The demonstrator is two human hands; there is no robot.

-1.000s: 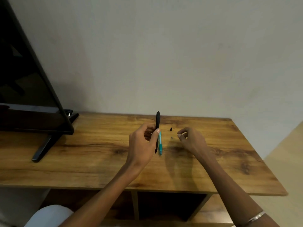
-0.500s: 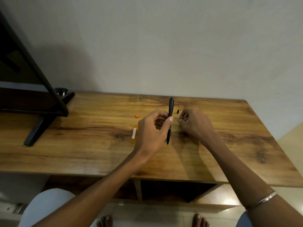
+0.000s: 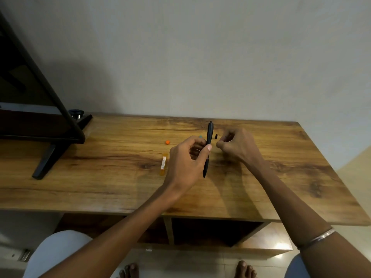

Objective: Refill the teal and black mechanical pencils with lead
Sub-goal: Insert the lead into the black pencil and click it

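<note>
My left hand (image 3: 186, 157) grips the black mechanical pencil (image 3: 208, 141) at mid-barrel, held nearly upright above the wooden desk (image 3: 100, 177) with its tip pointing down toward me. My right hand (image 3: 239, 145) hovers just right of the pencil's upper end. Its fingertips are curled together as in a pinch; anything between them is too thin to see. A small black cap (image 3: 216, 136) lies on the desk between the pencil and my right hand. Only a teal speck (image 3: 200, 135) of the teal pencil shows behind my left hand.
An orange lead case (image 3: 163, 164) lies left of my left hand, with its small orange cap (image 3: 167, 142) farther back. A black monitor on a stand (image 3: 50, 155) occupies the desk's left end. The wall runs along the back edge.
My head has tilted down, so the desk sits lower in view and the orange case and cap now show. My right hand has drawn closer to the black pencil. The teal pencil is now mostly hidden.
</note>
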